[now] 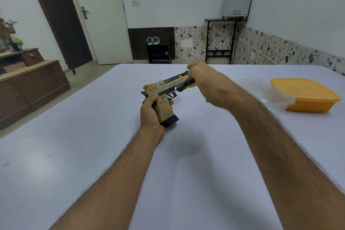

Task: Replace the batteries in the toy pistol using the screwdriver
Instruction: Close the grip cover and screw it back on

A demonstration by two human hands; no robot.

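Fingers of the left hand [152, 113] wrap the grip of the toy pistol [164, 95], covering much of it, and hold it above the white table [74, 136]. Its body is yellow and grey with a dark slide and black magazine base; the slide lettering is too small to read surely. The right hand [211, 87] curls around the screwdriver [182, 86], hiding most of its yellow-black handle, the tip touching the frame near the trigger. Further right sit a clear lid [268, 93] and an orange container [309, 97].
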